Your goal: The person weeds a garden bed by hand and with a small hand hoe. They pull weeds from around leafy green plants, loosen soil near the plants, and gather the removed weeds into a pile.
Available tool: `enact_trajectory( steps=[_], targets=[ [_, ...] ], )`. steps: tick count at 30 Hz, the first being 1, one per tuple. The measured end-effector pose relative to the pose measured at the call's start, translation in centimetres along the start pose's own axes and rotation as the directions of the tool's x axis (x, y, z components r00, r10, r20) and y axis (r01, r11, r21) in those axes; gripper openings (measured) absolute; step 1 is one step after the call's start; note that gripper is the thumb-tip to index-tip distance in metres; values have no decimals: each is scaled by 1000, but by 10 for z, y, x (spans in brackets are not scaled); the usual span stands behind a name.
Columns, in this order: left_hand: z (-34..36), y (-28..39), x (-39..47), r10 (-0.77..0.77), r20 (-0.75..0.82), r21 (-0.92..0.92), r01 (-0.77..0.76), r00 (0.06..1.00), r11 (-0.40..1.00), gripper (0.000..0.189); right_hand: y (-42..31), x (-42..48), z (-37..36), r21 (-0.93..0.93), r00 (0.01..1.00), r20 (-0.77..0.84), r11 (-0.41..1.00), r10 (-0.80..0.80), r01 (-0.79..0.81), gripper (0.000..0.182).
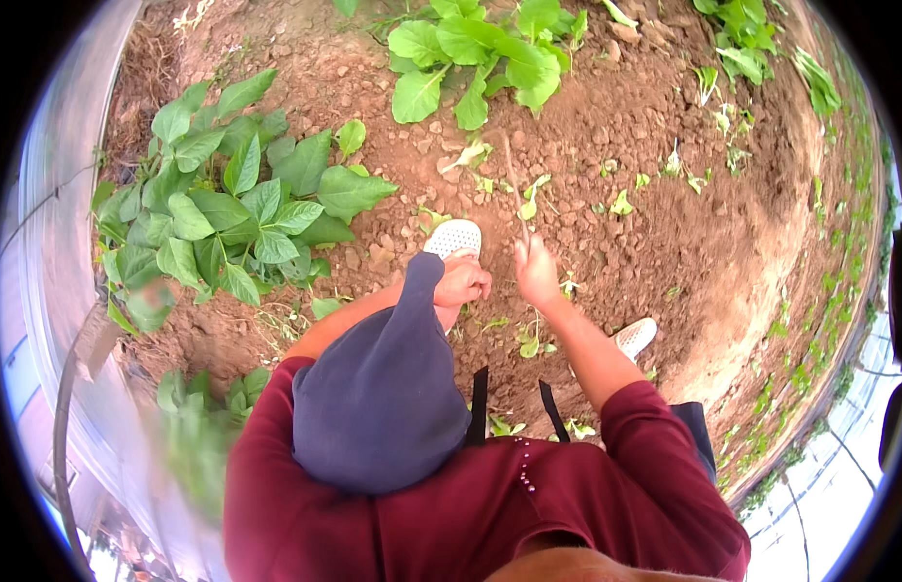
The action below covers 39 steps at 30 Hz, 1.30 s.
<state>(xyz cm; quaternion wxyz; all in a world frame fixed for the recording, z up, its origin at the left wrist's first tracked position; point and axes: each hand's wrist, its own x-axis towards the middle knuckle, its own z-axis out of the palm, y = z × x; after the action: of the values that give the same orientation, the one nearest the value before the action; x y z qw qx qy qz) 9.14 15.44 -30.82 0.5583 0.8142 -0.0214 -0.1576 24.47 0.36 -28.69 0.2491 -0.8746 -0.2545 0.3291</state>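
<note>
My right hand (537, 273) is closed around the near end of a thin, brownish stick-like tool (511, 171), whose far end reaches the soil close to a leafy green plant (480, 54). My left hand (463, 282) rests near my left knee with its fingers curled; whether it holds anything I cannot tell. Just beyond it is a white perforated shoe (455, 237). Navy cloth (382, 407) lies over my left thigh. Small uprooted or cut seedlings (468, 156) lie scattered on the reddish soil around the tool.
A dense bushy plant (225, 204) grows on the left beside plastic sheeting (73, 167). My other white shoe (635, 337) stands at the right. More leafy greens (742, 44) are at the upper right, with rows of small plants (807, 364) along the right edge.
</note>
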Motion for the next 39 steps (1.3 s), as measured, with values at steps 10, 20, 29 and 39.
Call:
enact_trajectory(
  steps=[10, 20, 29, 39],
  targets=[
    [-4, 4, 1, 1, 4, 44, -2, 1000, 999, 14, -43, 40, -38, 234, 973, -202, 970, 114, -65, 23],
    [-4, 2, 1, 245, -214, 79, -233, 946, 969, 12, 63, -72, -40, -230, 975, 125, 962, 182, -150, 30],
    [-8, 6, 3, -1, 42, -8, 2, 999, 1000, 14, -34, 56, -22, 7, 993, -98, 998, 61, -61, 31],
    [-11, 8, -3, -59, 64, -91, 65, 996, 994, 9, -25, 76, -12, -83, 993, 4, 990, 117, -116, 33]
  ],
)
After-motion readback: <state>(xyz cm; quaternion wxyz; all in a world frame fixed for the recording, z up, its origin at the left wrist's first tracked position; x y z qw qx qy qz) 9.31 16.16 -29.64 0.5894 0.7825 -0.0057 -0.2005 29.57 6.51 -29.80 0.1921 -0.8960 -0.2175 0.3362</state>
